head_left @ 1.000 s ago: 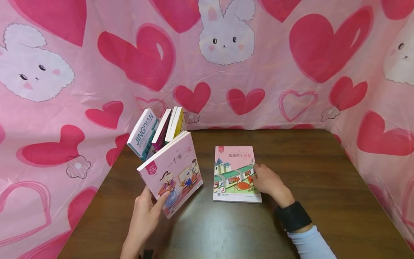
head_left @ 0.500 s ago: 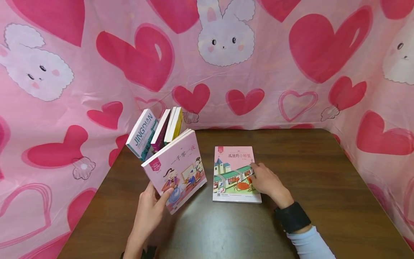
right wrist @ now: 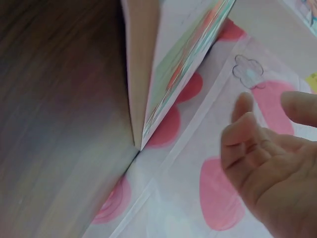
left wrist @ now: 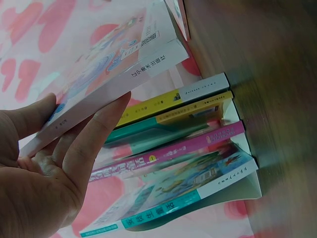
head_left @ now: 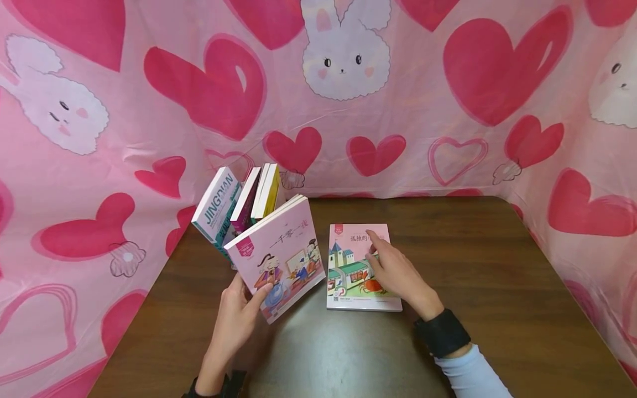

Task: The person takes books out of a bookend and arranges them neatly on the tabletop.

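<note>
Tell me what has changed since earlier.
The right hand has moved left from the right edge of the crab book to over its cover. The left hand has shifted the tilted book it grips slightly rightward. The crab book and standing books stayed put.

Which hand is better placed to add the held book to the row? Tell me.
Probably the left hand: it holds the book near the row of books; the empty right hand is farther off.

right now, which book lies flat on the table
The crab-cover book; the left hand holds 一千零一夜 tilted, four books stand on edge.
</note>
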